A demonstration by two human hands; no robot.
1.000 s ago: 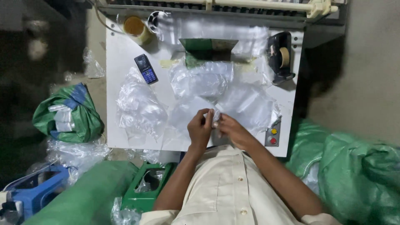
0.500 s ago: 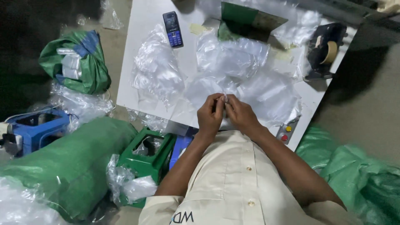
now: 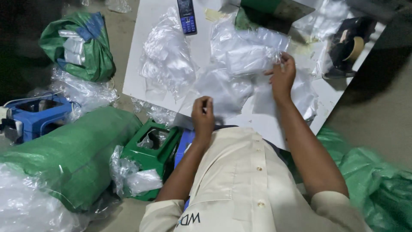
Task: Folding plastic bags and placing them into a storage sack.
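Clear crinkled plastic bag (image 3: 253, 51) lay on white tabletop (image 3: 148, 38), pinched by right hand (image 3: 282, 76) at its edge; left hand (image 3: 203, 115) closed on something small, unclear. Sorting step; next needs separating one bag.

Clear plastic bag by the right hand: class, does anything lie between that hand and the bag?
Nothing visible does. The right hand already grips the clear plastic bag at its edge. The left hand is apart, nearer the table's front edge, pinching something too small to tell.
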